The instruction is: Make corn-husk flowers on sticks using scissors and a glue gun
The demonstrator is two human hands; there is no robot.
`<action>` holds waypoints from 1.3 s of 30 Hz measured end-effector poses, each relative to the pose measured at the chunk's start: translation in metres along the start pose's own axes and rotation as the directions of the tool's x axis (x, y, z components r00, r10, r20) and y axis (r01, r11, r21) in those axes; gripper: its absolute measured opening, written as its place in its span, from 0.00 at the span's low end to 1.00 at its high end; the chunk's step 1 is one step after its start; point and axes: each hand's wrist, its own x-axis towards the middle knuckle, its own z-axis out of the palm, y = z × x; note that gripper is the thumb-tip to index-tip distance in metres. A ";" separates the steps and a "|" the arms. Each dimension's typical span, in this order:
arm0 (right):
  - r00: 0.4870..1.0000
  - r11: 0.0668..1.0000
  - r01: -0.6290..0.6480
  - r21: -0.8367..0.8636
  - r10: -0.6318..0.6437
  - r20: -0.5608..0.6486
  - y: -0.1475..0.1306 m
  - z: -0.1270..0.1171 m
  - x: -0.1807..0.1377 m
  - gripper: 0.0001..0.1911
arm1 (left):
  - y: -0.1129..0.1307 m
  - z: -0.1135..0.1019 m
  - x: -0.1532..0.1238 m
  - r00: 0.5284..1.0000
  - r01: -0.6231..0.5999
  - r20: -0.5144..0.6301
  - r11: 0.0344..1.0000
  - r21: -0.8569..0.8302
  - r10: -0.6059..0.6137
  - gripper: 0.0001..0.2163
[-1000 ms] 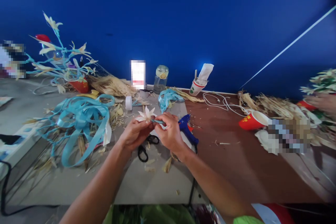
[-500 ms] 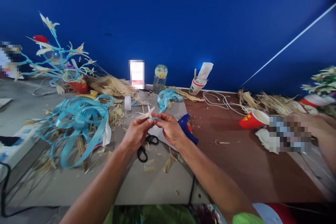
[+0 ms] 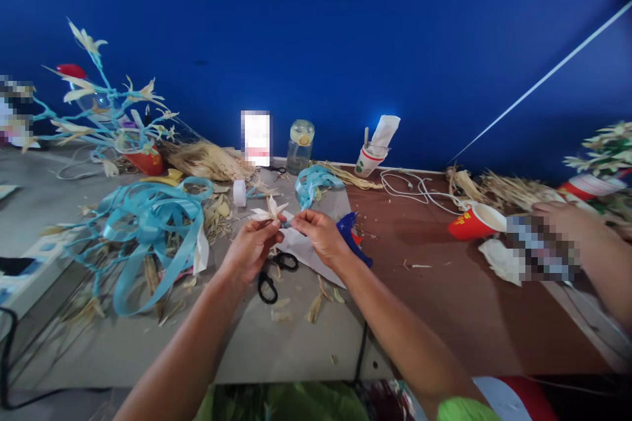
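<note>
In the middle of the view, a pale dried-husk flower (image 3: 270,209) with pointed petals is pinched at its base by my left hand (image 3: 249,247). My right hand (image 3: 320,237) closes its thumb and fingertips on the end of a thin light-blue ribbon strip (image 3: 288,219) at the flower's base. A small gap separates the two hands. Black-handled scissors (image 3: 268,291) lie beneath my hands, beside a white sheet (image 3: 311,253). Just right of my right hand is a dark-blue glue gun (image 3: 352,242), partly hidden.
A heap of blue ribbon (image 3: 148,223) lies at left, before a blue-branched flower arrangement (image 3: 111,102). A white tape roll (image 3: 239,193) and a glass bottle (image 3: 300,145) stand farther back. At right, a red paper cup (image 3: 469,223) lies tipped near another person's hand (image 3: 592,237).
My hands have drawn slightly apart. The flower has shifted a little left with my left hand, and the blue strip now spans the gap to my right fingertips.
</note>
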 end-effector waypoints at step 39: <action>0.891 0.804 0.452 -0.386 -0.382 0.246 -0.003 -0.006 -0.006 0.12 | -0.006 0.000 0.007 0.998 -0.013 0.066 0.998 -0.055 0.017 0.10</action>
